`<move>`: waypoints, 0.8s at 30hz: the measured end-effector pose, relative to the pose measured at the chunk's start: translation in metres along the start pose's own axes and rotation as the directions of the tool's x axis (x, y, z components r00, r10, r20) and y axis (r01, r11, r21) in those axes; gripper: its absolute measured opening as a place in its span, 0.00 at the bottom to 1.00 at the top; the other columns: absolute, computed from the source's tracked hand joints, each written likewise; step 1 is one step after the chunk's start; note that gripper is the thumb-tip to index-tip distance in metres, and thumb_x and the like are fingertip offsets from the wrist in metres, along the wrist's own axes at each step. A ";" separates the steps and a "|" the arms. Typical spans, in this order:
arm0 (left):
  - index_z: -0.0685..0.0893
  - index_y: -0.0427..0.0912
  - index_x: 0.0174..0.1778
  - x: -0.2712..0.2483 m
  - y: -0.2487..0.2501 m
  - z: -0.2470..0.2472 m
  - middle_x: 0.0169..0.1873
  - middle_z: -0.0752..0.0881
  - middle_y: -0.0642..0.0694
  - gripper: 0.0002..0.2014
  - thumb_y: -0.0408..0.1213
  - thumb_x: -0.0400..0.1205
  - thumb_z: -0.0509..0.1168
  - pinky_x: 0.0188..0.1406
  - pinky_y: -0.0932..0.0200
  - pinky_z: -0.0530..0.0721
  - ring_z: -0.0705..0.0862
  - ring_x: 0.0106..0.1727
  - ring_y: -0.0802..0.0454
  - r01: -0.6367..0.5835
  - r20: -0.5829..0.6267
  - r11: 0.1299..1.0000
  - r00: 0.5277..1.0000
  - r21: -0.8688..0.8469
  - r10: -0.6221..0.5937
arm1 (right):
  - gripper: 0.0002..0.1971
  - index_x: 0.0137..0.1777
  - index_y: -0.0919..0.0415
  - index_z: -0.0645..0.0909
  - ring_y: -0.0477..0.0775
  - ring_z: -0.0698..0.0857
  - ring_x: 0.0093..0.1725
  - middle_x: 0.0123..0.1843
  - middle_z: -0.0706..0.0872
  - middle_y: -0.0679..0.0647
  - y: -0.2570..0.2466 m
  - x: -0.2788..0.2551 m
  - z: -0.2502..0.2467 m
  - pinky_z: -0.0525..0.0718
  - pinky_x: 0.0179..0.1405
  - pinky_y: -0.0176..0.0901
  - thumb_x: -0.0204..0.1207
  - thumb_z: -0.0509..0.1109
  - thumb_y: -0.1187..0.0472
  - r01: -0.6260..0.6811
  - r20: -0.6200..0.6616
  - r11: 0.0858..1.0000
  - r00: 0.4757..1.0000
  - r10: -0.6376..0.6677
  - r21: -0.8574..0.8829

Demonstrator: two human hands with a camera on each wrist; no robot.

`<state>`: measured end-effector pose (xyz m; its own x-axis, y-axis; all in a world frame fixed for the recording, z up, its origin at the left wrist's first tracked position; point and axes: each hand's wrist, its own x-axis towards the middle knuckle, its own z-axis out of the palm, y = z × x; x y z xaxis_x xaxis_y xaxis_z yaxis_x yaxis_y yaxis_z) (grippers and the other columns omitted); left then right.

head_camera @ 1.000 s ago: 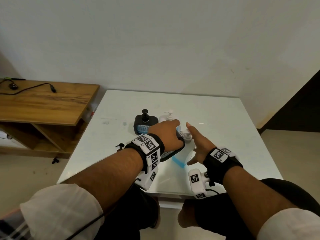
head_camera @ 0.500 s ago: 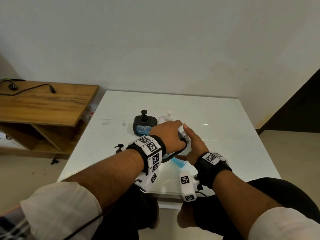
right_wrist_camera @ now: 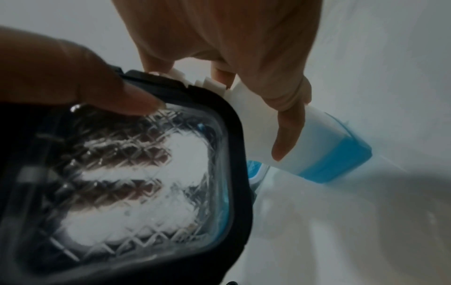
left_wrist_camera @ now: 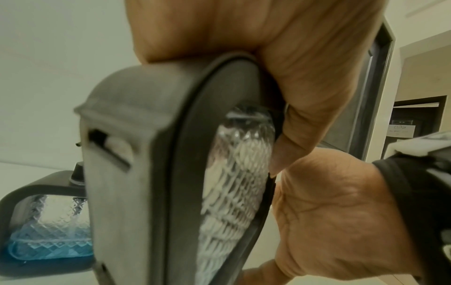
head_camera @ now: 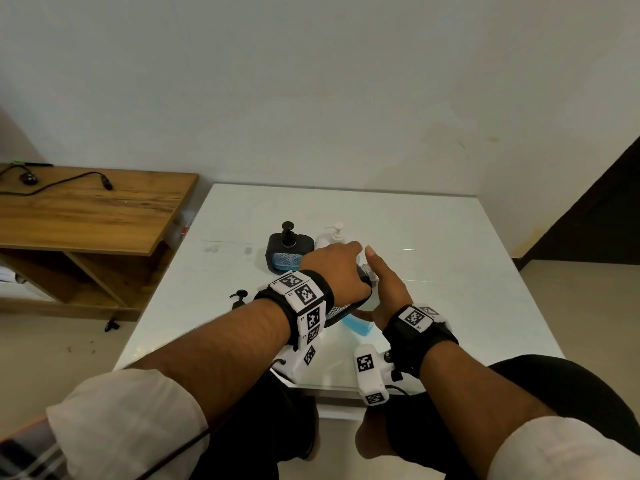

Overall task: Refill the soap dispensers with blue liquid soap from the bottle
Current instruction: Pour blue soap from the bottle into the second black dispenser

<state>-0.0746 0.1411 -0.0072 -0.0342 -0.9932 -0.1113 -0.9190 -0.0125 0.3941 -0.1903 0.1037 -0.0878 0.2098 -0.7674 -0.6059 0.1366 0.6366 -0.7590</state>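
Observation:
My left hand [head_camera: 341, 268] grips a black soap dispenser [head_camera: 341, 310] with a clear diamond-patterned window [left_wrist_camera: 234, 183], tilted toward the bottle. Its top opening sits against the white cap of the soap bottle [right_wrist_camera: 329, 154], which leans over with blue liquid in its lower end [head_camera: 358, 325]. My right hand [head_camera: 384, 289] curls round the bottle's neck and cap, thumb along its side [right_wrist_camera: 288, 135]. Farther back stands a second black dispenser [head_camera: 289, 254] with its pump on and a little blue soap at the bottom [left_wrist_camera: 46, 248].
A white pump dispenser [head_camera: 334, 237] stands behind my hands. A loose black pump head [head_camera: 239, 296] lies on the white table [head_camera: 450, 237] to the left. A wooden shelf unit [head_camera: 86, 209] with a cable stands left of the table.
My right hand, open beside the bottle a second ago, has moved in left and closed round the bottle's neck. The left hand keeps its hold on the dispenser.

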 end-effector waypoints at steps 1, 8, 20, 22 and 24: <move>0.74 0.51 0.66 0.000 0.000 0.000 0.47 0.85 0.52 0.25 0.50 0.73 0.67 0.48 0.51 0.87 0.84 0.46 0.50 -0.001 0.001 1.000 1.000 -0.001 0.001 | 0.31 0.65 0.52 0.82 0.64 0.87 0.61 0.60 0.90 0.58 0.000 0.000 0.000 0.85 0.60 0.64 0.70 0.73 0.31 0.017 -0.021 1.000 1.000 -0.017 0.013; 0.73 0.49 0.68 0.000 -0.001 -0.002 0.51 0.84 0.51 0.27 0.50 0.73 0.68 0.49 0.53 0.86 0.83 0.49 0.50 0.010 0.018 1.000 1.000 -0.008 -0.010 | 0.42 0.66 0.51 0.84 0.66 0.88 0.62 0.61 0.91 0.59 0.002 0.007 0.000 0.84 0.61 0.68 0.59 0.76 0.24 -0.025 -0.029 0.999 0.999 0.024 -0.021; 0.75 0.51 0.65 0.002 -0.003 -0.001 0.50 0.84 0.53 0.24 0.48 0.73 0.67 0.42 0.60 0.80 0.82 0.47 0.53 0.024 0.015 0.999 1.000 -0.025 -0.024 | 0.24 0.56 0.53 0.86 0.66 0.88 0.58 0.57 0.91 0.58 0.001 0.007 -0.001 0.85 0.60 0.69 0.69 0.76 0.36 0.094 -0.095 0.995 0.991 -0.095 -0.014; 0.75 0.50 0.67 0.002 -0.003 -0.002 0.53 0.84 0.52 0.25 0.48 0.74 0.68 0.41 0.61 0.78 0.80 0.46 0.54 0.023 0.017 0.999 1.000 -0.025 -0.023 | 0.32 0.59 0.52 0.86 0.65 0.88 0.59 0.59 0.91 0.57 0.001 0.006 0.000 0.85 0.60 0.69 0.64 0.77 0.29 0.072 -0.065 0.997 0.995 -0.073 -0.028; 0.74 0.50 0.68 0.002 -0.003 -0.002 0.54 0.84 0.51 0.26 0.48 0.74 0.67 0.42 0.59 0.79 0.80 0.46 0.53 0.017 0.025 1.000 1.000 -0.011 -0.017 | 0.45 0.65 0.47 0.84 0.66 0.88 0.62 0.62 0.90 0.56 0.001 0.008 -0.001 0.82 0.63 0.71 0.50 0.77 0.20 0.026 -0.020 0.998 0.999 -0.028 -0.056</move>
<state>-0.0710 0.1392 -0.0064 -0.0281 -0.9897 -0.1405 -0.9150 -0.0311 0.4022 -0.1893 0.0975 -0.0936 0.1861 -0.7861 -0.5895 0.0874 0.6108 -0.7869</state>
